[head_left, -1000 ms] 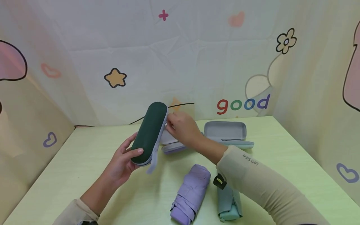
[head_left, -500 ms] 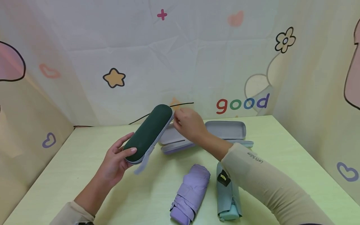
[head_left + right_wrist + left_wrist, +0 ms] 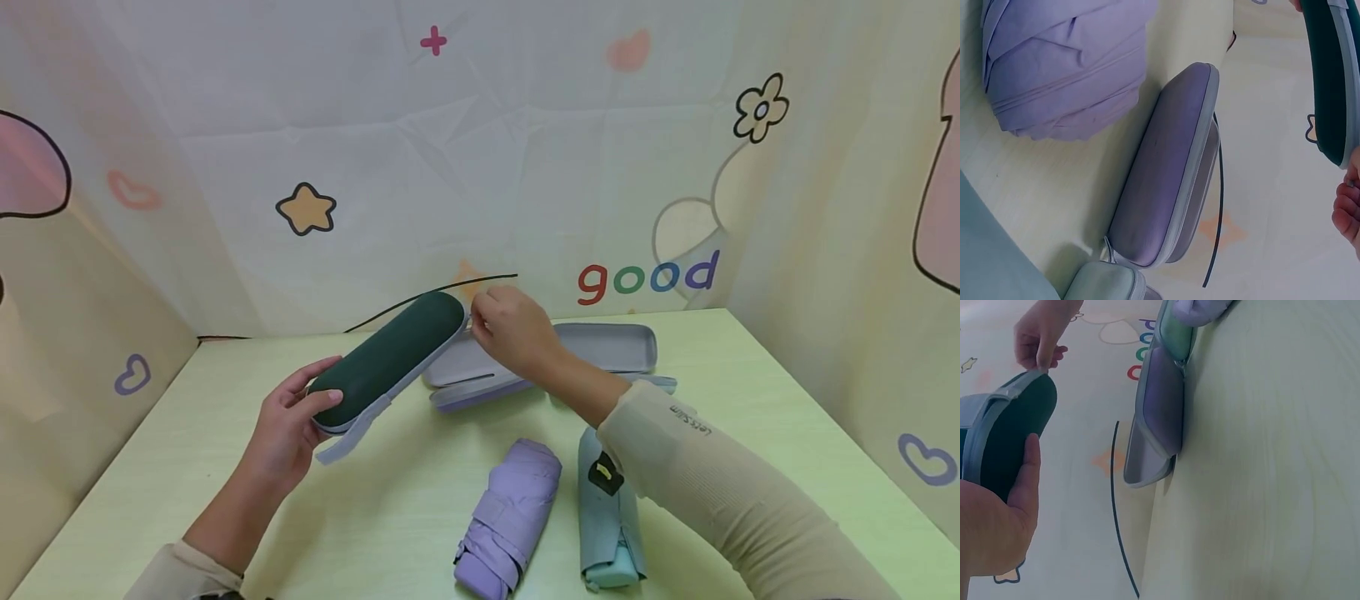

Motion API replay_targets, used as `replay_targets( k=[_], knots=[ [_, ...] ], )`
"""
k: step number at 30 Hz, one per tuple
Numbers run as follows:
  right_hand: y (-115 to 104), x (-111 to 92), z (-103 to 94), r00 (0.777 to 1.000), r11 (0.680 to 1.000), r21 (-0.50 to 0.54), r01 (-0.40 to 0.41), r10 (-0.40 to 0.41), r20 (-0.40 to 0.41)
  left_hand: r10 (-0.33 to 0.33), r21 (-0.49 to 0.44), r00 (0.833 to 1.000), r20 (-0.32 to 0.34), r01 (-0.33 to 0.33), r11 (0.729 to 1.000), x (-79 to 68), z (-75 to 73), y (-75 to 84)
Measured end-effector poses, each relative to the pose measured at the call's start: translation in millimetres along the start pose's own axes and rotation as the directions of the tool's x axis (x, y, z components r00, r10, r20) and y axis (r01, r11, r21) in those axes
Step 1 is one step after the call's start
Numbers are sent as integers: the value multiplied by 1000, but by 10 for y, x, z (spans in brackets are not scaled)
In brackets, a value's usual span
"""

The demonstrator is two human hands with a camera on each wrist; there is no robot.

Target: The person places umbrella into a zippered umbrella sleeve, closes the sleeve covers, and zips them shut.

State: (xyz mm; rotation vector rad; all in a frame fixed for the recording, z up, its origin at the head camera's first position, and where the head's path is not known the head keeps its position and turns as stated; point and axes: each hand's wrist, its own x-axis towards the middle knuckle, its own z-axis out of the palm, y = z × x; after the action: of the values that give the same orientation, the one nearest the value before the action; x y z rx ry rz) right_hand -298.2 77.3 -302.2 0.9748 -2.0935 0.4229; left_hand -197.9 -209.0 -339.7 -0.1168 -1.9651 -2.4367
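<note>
My left hand (image 3: 288,417) grips the lower left end of a dark green zip case (image 3: 393,354), thumb on top, held up over the table. A pale grey zip band runs along its side, and a grey strap (image 3: 356,429) hangs from it. At the case's far right end, my right hand (image 3: 513,329) pinches the zipper pull, a small grey bit of which (image 3: 1350,183) shows between the fingers in the right wrist view. Below lie a folded purple umbrella (image 3: 510,517) and a folded grey-green umbrella (image 3: 609,525), partly under the right forearm in the head view.
Behind the right hand stand an open purple case (image 3: 480,396) with a grey lining and an open pale green case (image 3: 603,346), side by side near the back edge of the table (image 3: 172,467). A printed cloth (image 3: 360,125) hangs behind and at both sides.
The green case has tipped from steep to a flatter slant as my left hand moved left. My right hand has shifted right along with the case's far end.
</note>
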Motion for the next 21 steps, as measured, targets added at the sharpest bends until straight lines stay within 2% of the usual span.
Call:
replay_targets(
  k=[5, 10, 14, 21],
  knots=[
    [25, -12, 3, 999, 999, 28, 36, -36, -4, 22, 41, 999, 42, -24, 999, 17, -95, 2],
    [39, -16, -28, 998, 995, 72, 66, -66, 6, 69, 56, 987, 142, -78, 995, 56, -225, 9],
    [30, -20, -63, 997, 991, 112, 68, -72, 35, 109, 67, 963, 248, -129, 989, 96, -336, 7],
    [4, -21, -95, 993, 980, 188, 59, -78, 93, 115, 103, 901, 419, -173, 979, 168, -468, 3]
  ],
)
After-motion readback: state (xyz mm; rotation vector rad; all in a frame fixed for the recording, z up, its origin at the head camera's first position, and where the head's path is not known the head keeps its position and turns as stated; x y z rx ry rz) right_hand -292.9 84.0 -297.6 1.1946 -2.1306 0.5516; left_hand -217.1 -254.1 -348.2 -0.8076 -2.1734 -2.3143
